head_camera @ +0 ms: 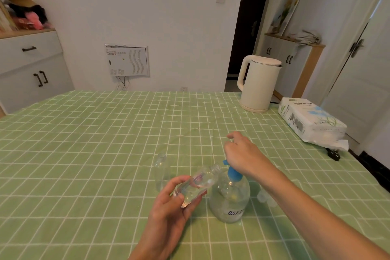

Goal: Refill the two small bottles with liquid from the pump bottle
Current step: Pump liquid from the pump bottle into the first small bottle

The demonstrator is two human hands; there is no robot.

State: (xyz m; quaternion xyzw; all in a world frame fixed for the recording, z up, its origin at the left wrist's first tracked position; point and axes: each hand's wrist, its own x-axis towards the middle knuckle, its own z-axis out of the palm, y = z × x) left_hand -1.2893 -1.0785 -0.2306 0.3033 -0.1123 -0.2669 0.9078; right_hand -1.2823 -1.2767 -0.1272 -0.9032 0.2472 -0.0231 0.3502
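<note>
My left hand (166, 213) grips a tilted small bottle (202, 179), mouth at the partly full pump bottle (230, 200); my right hand (240, 154), fingers relaxed, presses its pump.

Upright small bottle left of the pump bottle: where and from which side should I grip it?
Probably wrap the left hand round the mid-body of the upright small bottle, coming from the near left. It stands vertical, so a side grip keeps its neck clear, and the pump bottle and tilted bottle crowd its right.
</note>
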